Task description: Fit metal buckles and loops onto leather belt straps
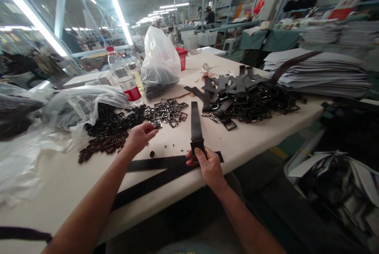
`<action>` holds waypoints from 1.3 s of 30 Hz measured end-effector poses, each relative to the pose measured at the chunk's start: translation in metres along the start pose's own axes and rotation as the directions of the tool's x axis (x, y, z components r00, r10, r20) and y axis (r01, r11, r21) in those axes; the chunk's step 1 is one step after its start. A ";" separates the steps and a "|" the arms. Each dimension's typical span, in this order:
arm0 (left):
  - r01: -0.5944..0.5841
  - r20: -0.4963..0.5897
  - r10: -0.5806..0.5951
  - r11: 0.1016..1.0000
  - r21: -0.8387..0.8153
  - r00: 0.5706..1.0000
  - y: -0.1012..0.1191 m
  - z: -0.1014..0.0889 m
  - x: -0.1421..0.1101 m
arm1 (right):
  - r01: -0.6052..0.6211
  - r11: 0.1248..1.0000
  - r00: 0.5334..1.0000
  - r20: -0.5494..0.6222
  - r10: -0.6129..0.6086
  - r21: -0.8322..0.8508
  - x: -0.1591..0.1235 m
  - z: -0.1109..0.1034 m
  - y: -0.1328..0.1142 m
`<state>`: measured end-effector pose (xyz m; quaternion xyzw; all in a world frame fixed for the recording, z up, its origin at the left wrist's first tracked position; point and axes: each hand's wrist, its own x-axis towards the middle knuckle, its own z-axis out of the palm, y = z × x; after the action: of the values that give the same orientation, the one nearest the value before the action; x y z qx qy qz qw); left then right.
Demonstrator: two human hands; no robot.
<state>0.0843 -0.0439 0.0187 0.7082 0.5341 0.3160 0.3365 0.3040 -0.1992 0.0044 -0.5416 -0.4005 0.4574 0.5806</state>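
The person's right hand (211, 167) is clamped on a flat black leather strap (196, 123) above the cream bench's (251, 139) near edge. Well apart, the left hand (141, 137) bunches its fingers beside shiny square metal buckles (171, 110); whether it grips one, I can't tell.

A large factory workshop, probably one that makes belts. Long rows of ceiling lights (117, 7) run far into the depth of the hall, among pale blue metal posts (61, 5). In front stretches a broad cream worktable (251, 137), bearing parts in bulk: a pile of shiny metal buckles (167, 111), a heap of dark straps (237, 92), a thick stack of pale sheets (319, 68) and a bulging clear plastic bag (161, 60). Further back, blurred, are more workbenches, plastic bins (207, 38), a white stool (229, 44), loaded shelves and a person in dark clothing (210, 17).
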 end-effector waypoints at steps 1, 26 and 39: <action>0.011 0.027 -0.007 0.990 -0.140 1.000 0.008 0.007 -0.005 | 0.000 1.000 1.000 0.001 0.000 0.002 0.000 0.000 -0.001; 0.266 0.309 -0.060 0.676 -0.687 0.949 0.076 0.044 -0.081 | 0.288 0.775 0.956 0.214 -0.199 -0.562 -0.026 0.004 -0.024; 0.231 0.424 0.037 0.794 -0.563 0.905 0.086 0.024 -0.090 | 0.226 0.746 0.971 0.208 -0.118 -0.627 -0.030 -0.002 -0.031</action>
<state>0.1293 -0.1522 0.0671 0.5861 0.3588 0.2933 0.6646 0.3015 -0.2284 0.0356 -0.6315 -0.6256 0.2765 0.3652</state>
